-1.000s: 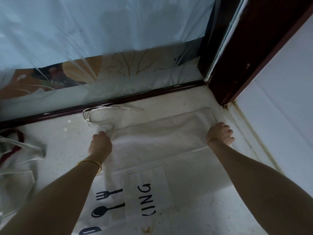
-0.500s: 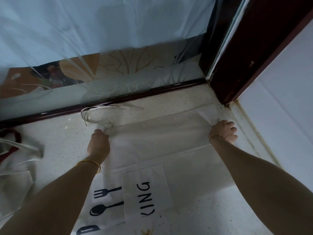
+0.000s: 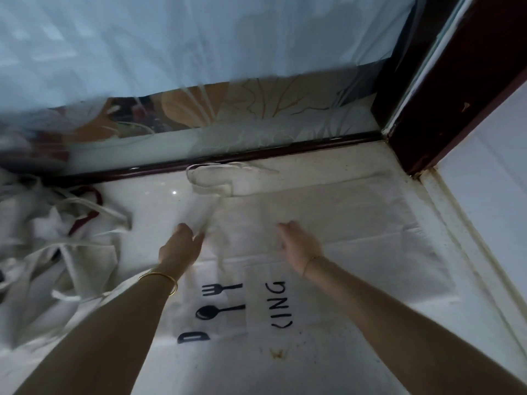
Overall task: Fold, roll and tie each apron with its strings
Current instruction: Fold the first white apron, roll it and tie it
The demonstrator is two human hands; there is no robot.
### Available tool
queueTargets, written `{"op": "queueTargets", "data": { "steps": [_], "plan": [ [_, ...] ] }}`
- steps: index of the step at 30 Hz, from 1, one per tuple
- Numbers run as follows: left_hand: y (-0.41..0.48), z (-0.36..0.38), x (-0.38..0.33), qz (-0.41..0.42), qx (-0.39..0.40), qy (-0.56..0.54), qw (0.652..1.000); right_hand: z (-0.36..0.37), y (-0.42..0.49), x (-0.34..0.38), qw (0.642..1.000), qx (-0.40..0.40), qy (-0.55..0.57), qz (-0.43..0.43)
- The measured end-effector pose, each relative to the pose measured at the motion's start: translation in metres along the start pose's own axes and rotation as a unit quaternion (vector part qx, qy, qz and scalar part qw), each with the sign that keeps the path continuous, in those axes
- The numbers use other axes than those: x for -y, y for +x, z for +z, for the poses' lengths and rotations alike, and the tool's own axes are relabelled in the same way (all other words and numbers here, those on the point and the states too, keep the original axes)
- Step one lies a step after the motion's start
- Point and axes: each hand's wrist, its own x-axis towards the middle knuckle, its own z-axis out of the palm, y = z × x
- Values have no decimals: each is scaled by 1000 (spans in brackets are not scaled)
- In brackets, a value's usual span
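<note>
Matt, creased woven cloth for apron [image 3: 342,223] and strings [image 3: 211,191]; polished, speckled stone for floor [image 3: 159,201]; dark varnished wood, chipped, for frame [image 3: 456,95]; shiny gold metal for bangle [image 3: 159,276]; wrinkled translucent plastic for sheet [image 3: 199,38].

1. The right hand [image 3: 299,249] has left the far right corner of the apron [image 3: 356,223]. It is now over the middle of the cloth, just above the flap [image 3: 278,305] with the letters "ING".
2. The two hands were well apart at the upper corners before; now they are near each other.
3. The left hand [image 3: 181,246] has drawn back a little from the upper left corner. A raised ridge of cloth [image 3: 212,215] now runs from that corner to it.
4. The right corner, lifted half a second ago, now lies flat.
5. Both hands are now blurred, so their grip cannot be told.
6. More of the pile of other aprons [image 3: 57,238] shows at the left.
</note>
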Motion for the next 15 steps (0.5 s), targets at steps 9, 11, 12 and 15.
{"op": "queueTargets", "data": {
  "steps": [9,11,12,15],
  "plan": [
    [-30,-38,106,61,86,182,978,75,-19,123,988,155,5,-21],
    [-36,-50,125,72,113,213,968,81,-16,126,989,147,-4,3],
    [-39,-56,134,73,131,223,963,84,-15,128,990,139,-8,14],
    [-45,-80,157,65,179,264,946,92,-14,134,992,116,-38,39]
  ]
}}
